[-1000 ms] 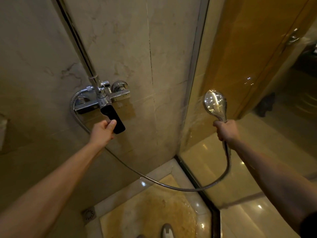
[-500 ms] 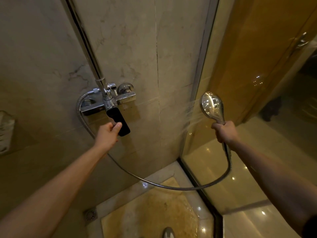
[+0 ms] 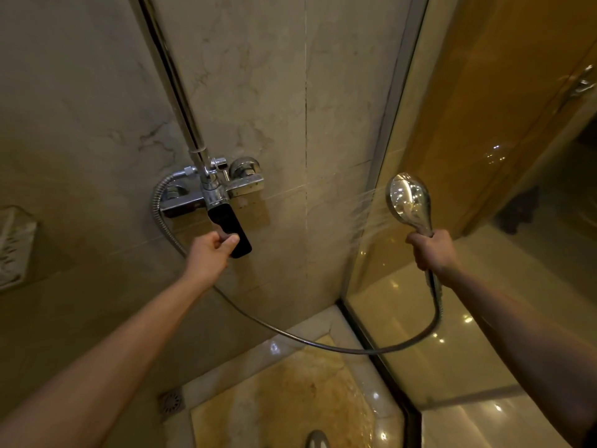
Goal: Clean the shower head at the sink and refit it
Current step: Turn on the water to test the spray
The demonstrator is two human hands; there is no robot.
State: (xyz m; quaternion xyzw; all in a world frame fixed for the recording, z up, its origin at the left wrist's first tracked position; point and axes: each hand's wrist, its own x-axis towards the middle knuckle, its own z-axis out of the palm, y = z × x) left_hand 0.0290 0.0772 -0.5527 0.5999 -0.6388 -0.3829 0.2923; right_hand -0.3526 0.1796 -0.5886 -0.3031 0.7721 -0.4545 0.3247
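My right hand (image 3: 433,248) grips the handle of the chrome shower head (image 3: 408,197), held upright near the glass panel with its back toward me. Thin jets of water spray from it leftward at the marble wall. Its metal hose (image 3: 323,344) loops down from the handle and back up to the chrome mixer valve (image 3: 213,189) on the wall. My left hand (image 3: 210,253) holds the mixer's dark lever (image 3: 231,229), thumb on its face.
A chrome riser pipe (image 3: 171,76) runs up from the mixer. A glass shower panel (image 3: 452,221) stands at the right with a dark bottom frame. A floor drain (image 3: 171,400) sits by the wet stone tray (image 3: 284,405). A white wall basket (image 3: 14,247) is at far left.
Water now sprays from the shower head toward the wall; a second ago there was none. My left hand has closed further on the lever. The view has shifted slightly.
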